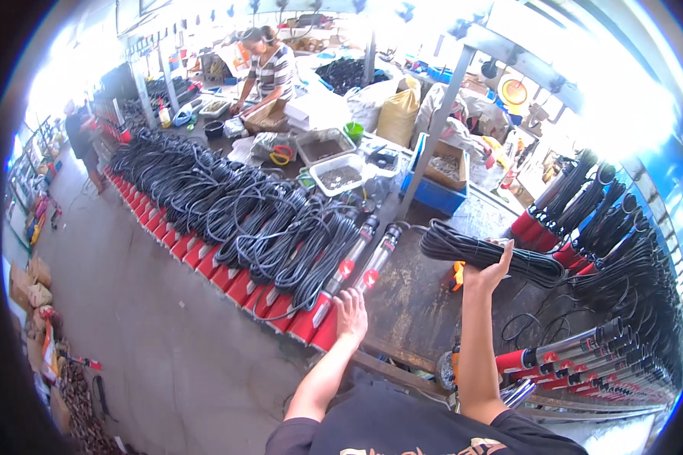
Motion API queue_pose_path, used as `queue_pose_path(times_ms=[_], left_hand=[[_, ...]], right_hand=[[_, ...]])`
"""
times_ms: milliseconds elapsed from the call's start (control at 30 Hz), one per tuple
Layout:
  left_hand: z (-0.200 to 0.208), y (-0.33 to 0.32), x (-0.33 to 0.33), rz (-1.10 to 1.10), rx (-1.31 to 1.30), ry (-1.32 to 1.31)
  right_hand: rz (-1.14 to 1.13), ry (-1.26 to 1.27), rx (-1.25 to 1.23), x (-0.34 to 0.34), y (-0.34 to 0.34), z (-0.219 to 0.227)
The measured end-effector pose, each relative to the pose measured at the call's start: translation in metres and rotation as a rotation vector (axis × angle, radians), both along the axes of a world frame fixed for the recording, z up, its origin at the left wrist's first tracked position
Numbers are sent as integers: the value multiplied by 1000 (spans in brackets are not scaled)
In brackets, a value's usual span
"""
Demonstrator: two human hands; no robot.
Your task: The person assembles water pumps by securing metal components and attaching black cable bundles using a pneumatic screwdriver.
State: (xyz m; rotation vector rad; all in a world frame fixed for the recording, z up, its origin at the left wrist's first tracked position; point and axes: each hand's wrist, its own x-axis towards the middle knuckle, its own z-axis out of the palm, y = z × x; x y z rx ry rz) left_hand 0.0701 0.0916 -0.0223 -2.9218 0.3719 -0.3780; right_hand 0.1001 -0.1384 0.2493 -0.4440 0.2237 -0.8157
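My right hand (487, 274) is raised over the workbench, palm up, with a long coil of black cable (457, 244) across it. The thumb stands up beside the coil, and the fingers are partly hidden behind it. My left hand (350, 314) rests on the red lower end of a submersible pump (378, 258), its fingers stretched along the tube. That pump has a silver, shiny body and lies at the near end of a long row. A thin black lead runs from its top towards the coil.
Coiled black cables (228, 205) cover the other pumps in the row at left. More pumps (577, 364) with cables lie at right. White trays (337, 174) of small parts and a blue crate (437, 189) stand behind. Across the bench, a person (269, 72) reaches into a box.
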Motion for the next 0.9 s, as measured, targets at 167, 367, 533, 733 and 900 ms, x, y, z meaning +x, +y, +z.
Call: queue_pose_path(times_ms=[167, 367, 533, 733, 900], left_hand=[[-1, -4, -1, 20, -80, 9], [-13, -19, 2, 161, -100, -44], [-12, -20, 3, 141, -234, -70], [62, -15, 38, 263, -1838, 605], [142, 25, 65, -226, -2681, 1140]], right_hand=[[129, -53, -6, -2, 8, -2], [270, -105, 82, -15, 27, 28], [287, -106, 49, -36, 20, 34], [479, -149, -79, -31, 29, 13], [873, -205, -163, 11, 76, -30]])
